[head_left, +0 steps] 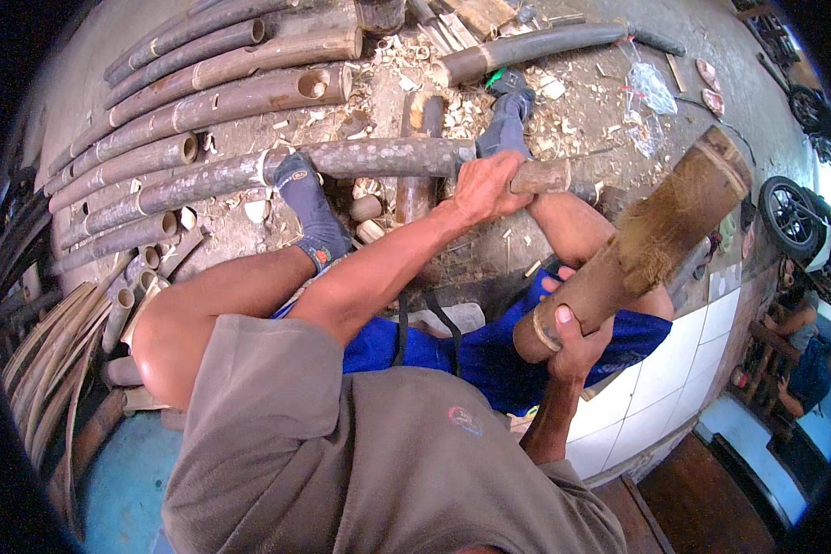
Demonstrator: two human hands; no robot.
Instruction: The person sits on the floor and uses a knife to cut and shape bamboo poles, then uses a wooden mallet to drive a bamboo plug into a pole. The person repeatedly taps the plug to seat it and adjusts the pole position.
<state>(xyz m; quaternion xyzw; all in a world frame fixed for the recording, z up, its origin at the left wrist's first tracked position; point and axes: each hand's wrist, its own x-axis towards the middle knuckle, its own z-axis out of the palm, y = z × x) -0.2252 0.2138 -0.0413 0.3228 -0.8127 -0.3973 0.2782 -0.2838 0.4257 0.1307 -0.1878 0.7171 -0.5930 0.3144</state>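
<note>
My left hand (489, 188) is closed around a short round wooden handle (542, 176), which sticks out to the right of the fist. The tool's other end is mostly hidden by the hand, beside the right end of a mottled bamboo pole (379, 158). My right hand (577, 343) grips the near end of a thick bamboo length (586, 288), tilted up to the right; its middle is frayed and fibrous. My two sock-covered feet (305, 198) rest at the pole. Under it is a short bamboo block (416, 198).
Several cut bamboo poles (240, 100) lie side by side at the far left. Split strips (51, 355) are piled at the near left. Wood shavings (466, 115) cover the floor. Another pole (535, 48) lies beyond my feet. A person (808, 355) sits at the right, near a motorbike wheel (792, 218).
</note>
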